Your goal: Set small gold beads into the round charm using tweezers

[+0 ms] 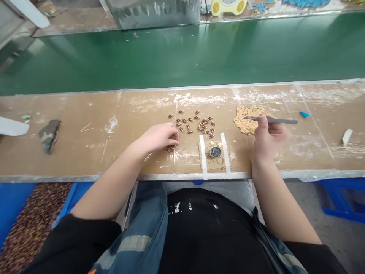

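My left hand (163, 136) is curled with its fingertips together, pointing down at a small heap of brown pieces (170, 148). Whatever those fingertips pinch is hidden. Several more shiny brown pieces (205, 125) lie scattered to the right of that hand. In my right hand (269, 137) is a pair of dark tweezers (281, 121), its tips pointing left over a spread of tiny yellow pieces (242, 118). Between the hands, a small round cup with dark contents (215, 152) stands on the tabletop, flanked by two strips of white tape (203, 156).
Behind the brown work table (128, 110) runs a green conveyor belt (182, 57). A camouflage cloth (49, 136) and thin sticks (87, 127) lie left; a blue piece (305, 114) lies right. A blue bin of brown pieces (34, 217) is below left, a blue stool (342, 199) below right.
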### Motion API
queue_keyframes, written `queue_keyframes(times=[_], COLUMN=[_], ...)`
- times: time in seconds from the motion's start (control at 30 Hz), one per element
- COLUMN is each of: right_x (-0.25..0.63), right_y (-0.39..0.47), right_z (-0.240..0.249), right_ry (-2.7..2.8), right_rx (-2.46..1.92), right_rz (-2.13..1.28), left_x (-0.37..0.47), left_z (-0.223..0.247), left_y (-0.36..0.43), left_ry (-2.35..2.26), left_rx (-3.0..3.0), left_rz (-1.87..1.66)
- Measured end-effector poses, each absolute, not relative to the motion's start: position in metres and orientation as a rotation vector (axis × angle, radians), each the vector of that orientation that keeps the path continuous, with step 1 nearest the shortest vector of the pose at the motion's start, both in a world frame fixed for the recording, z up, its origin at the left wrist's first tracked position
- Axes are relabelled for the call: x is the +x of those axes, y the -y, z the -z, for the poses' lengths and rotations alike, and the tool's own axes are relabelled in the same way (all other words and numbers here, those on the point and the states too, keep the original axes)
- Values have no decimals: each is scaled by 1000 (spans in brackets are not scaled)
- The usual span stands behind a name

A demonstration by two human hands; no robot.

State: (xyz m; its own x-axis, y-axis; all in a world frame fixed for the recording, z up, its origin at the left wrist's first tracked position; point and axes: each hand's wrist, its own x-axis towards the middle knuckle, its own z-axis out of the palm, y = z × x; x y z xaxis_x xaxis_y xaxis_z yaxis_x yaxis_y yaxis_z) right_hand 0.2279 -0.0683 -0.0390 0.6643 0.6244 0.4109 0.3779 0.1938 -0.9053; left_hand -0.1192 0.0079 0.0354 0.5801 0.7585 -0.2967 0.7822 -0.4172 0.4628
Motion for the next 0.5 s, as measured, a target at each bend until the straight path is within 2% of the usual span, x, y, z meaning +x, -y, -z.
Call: queue_keyframes(times=[0.13,0.33,0.5], right_x=[249,252,251], right_y=[66,73,76], right_z=[38,44,48], right_ry=[979,1093,1042], right_rx=[-1495,-1641,-1641], right_rz=[-180,-162,-206], left_x=[-94,-21,3], left_z=[-35,-21,9], left_y=[-5,14,21], left_ry=[-1192,-947,-909], left_rx=[2132,1552,1233], left_rz=[-254,-706,-828])
